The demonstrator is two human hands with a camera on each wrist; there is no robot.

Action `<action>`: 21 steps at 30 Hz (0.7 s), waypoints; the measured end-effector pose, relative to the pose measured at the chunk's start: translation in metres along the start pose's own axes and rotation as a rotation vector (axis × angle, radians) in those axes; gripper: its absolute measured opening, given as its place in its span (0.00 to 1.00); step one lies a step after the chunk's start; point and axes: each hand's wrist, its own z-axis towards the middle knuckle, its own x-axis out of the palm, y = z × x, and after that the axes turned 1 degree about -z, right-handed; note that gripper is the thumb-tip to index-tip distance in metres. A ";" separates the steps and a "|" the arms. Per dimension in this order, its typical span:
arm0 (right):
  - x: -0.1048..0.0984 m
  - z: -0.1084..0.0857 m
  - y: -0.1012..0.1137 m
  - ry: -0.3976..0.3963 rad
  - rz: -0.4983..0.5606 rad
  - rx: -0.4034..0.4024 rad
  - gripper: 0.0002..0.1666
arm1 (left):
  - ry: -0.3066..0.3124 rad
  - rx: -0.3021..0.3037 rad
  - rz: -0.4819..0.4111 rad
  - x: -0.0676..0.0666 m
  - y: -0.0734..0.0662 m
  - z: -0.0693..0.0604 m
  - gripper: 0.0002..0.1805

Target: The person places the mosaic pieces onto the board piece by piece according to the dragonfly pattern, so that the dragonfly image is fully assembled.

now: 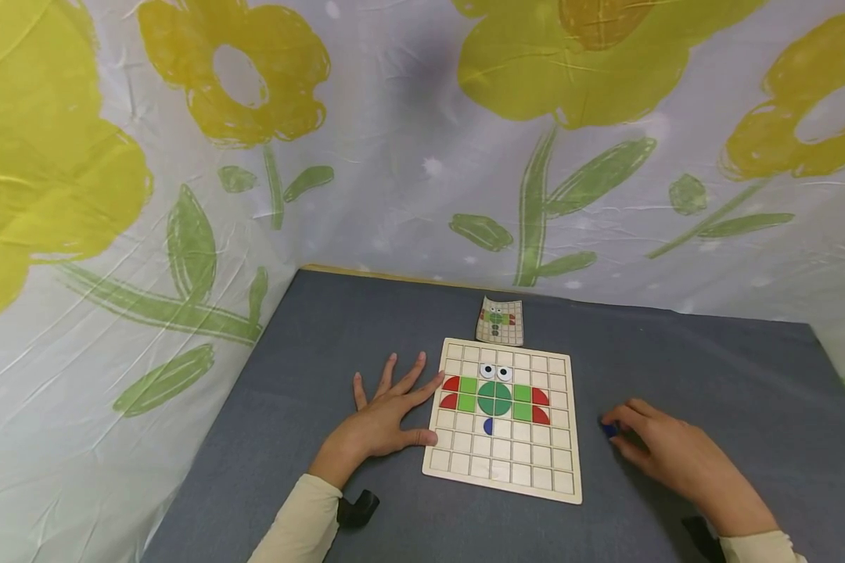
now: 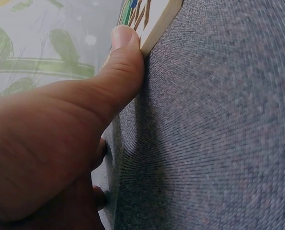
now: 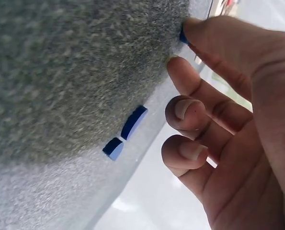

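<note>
A square wooden grid board lies on the grey table. On it, two eye pieces sit above a green circle, light green squares and red quarter-round pieces flank it, and a blue quarter-round piece is below. My left hand rests at the board's left edge, fingers spread, thumb touching the rim. Right of the board, my right hand pinches a small blue piece low over the cloth. Two more blue pieces lie near its curled fingers; the hand hides them in the head view.
A small pattern card stands slightly bent behind the board, showing a similar coloured figure. Grey cloth covers the table. A white curtain with yellow flowers hangs along the back and left sides.
</note>
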 end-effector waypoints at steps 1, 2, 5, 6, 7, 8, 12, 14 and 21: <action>0.000 0.001 0.000 0.024 0.002 0.012 0.20 | -0.001 0.000 0.001 0.000 0.000 0.000 0.54; 0.000 0.002 0.001 0.048 0.006 0.024 0.19 | -0.001 0.001 0.000 0.000 0.000 0.000 0.54; -0.001 0.006 0.002 0.110 0.011 0.061 0.17 | 0.002 0.001 0.002 -0.001 0.000 0.000 0.54; 0.000 0.007 0.002 0.124 0.017 0.068 0.16 | 0.004 0.001 0.002 -0.001 0.000 0.000 0.54; 0.000 0.008 0.002 0.133 0.018 0.078 0.15 | 0.008 0.000 0.003 -0.001 0.000 0.000 0.54; 0.000 0.008 0.003 0.140 0.021 0.083 0.15 | 0.010 -0.001 0.004 -0.001 -0.001 -0.001 0.54; 0.002 0.009 0.004 0.125 0.021 0.088 0.15 | 0.015 -0.002 0.003 -0.001 -0.001 -0.001 0.54; 0.002 0.011 0.007 0.103 0.018 0.086 0.15 | 0.015 -0.001 0.003 -0.001 -0.001 -0.001 0.54; 0.000 0.023 0.024 0.042 0.046 0.017 0.13 | 0.015 -0.004 0.010 -0.001 0.000 0.000 0.55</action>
